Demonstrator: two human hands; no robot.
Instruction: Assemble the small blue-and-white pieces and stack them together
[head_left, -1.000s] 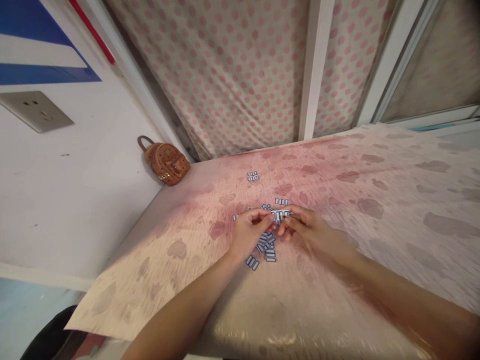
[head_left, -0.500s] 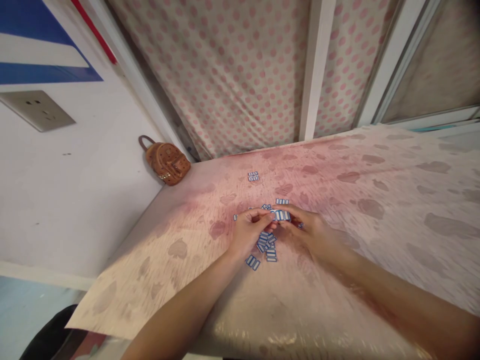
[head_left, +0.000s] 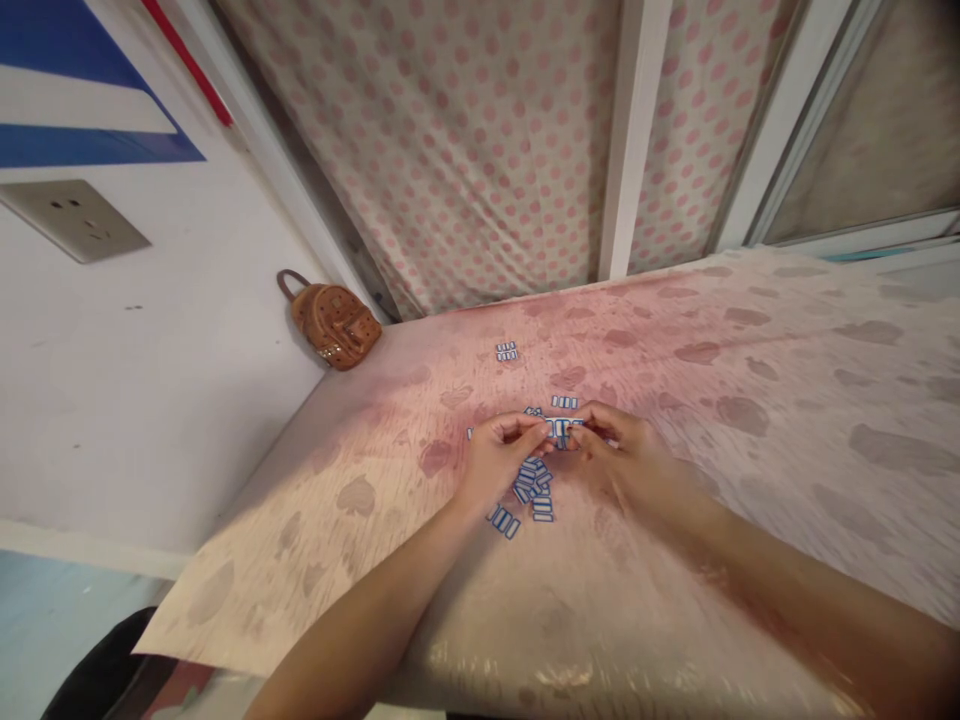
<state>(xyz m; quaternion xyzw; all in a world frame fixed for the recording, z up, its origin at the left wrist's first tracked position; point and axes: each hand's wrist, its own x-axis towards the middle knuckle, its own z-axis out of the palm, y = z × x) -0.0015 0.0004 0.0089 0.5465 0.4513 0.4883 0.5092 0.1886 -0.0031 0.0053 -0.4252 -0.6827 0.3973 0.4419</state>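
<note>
Between my hands is a small blue-edged white piece [head_left: 561,428] marked with white rectangles, held above the table. My left hand [head_left: 501,450] pinches its left end between thumb and fingers. The right end is in the closed fingers of my right hand [head_left: 619,450]. Beneath lies a loose pile of similar blue-and-white pieces [head_left: 531,478], partly hidden by my left hand. One such piece [head_left: 504,522] lies nearer the front, and another [head_left: 564,402] lies just beyond my fingers. Whether they are card or plastic I cannot make out.
Farther back, a small group of the blue-and-white pieces [head_left: 506,351] lies on the patterned tablecloth [head_left: 720,460]. A brown mini backpack [head_left: 337,325] leans by the wall at the table's left rear corner. A dotted curtain [head_left: 480,150] hangs behind the table.
My right thumb and fingers have shifted and now press on the held piece's right end. My left hand keeps nearly the same place.
</note>
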